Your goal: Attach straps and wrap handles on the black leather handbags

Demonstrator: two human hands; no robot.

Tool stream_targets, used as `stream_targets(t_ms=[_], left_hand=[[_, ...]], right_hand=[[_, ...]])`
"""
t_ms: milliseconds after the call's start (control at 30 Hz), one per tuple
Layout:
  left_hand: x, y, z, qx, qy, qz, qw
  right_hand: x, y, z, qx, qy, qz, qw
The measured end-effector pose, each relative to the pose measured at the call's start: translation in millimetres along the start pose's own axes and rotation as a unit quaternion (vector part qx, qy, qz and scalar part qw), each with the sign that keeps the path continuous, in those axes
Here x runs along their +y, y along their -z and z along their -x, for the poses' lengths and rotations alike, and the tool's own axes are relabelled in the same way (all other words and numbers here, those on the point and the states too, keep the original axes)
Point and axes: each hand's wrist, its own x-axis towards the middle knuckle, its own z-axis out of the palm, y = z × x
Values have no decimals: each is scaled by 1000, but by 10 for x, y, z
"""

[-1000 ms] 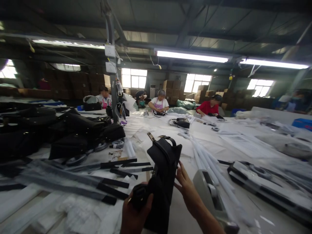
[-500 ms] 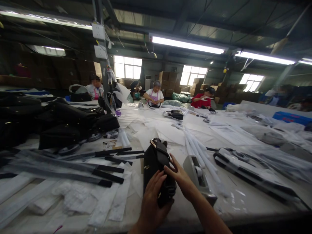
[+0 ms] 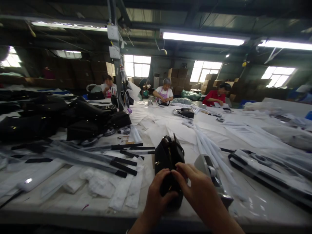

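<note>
A small black handbag [image 3: 168,156] with gold hardware stands on the white worktable [image 3: 243,201] in front of me. My left hand [image 3: 158,195] grips its near end from the left, fingers curled round it. My right hand [image 3: 197,188] is pressed on the same end from the right, thumb and fingers pinching near the top seam. Both hands meet over the bag's near edge.
A tape dispenser [image 3: 212,175] and rolled white paper tubes [image 3: 207,146] lie right of the bag. Black straps in clear sleeves [image 3: 97,157] and piled black bags [image 3: 60,117] are to the left. Three seated people [image 3: 165,94] work at the far end.
The bag, held up and tilted a second ago, has been set down on the table. Both hands have closed on its near end.
</note>
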Motion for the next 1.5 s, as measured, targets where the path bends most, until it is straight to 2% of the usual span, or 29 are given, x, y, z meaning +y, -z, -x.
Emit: stream_targets(t_ms=[67,167,300,433,533,667,733,800,900,967,1033,1133,1233,1333,1400,1500], left_hand=[[-8,18,81,6,13,12,1000],[-28,201,145,-11,29,15,999],[-109,544,129,27,89,-5,996],[-264,721,19,59,136,-15,989],[-373,762,-97,74,137,-29,987],[-401,777,-223,68,119,-67,988],[-373,732,-244,21,94,-83,992],[-357,638,-236,-70,49,-116,990],[-406,498,-198,-213,-1,-206,955],[-473,489,-179,-237,11,-235,943],[-531,573,-169,-218,35,-240,945],[-565,781,-136,-140,92,-252,953],[-567,931,-43,-62,163,-271,947],[-560,997,48,-1,186,-281,942],[-523,1027,36,52,189,-287,938],[-387,1047,-134,118,202,-310,922]], right_hand=[[-56,-129,89,-40,19,86,995],[35,-363,148,-62,31,171,983],[273,-485,52,-60,73,136,986],[403,-284,-297,-43,127,73,988],[420,-10,-667,2,148,72,986],[356,334,-1001,31,222,43,974],[299,455,-1044,38,249,12,968],[254,535,-1033,53,257,-23,965],[252,593,-986,52,270,-77,958],[294,606,-948,26,282,-108,953],[366,598,-896,-7,292,-135,947],[523,522,-758,-43,298,-152,942],[724,349,-516,-64,277,-129,950],[899,149,-200,-82,267,-110,954],[944,64,-7,-75,262,-100,957],[851,44,150,-85,284,-73,952]])
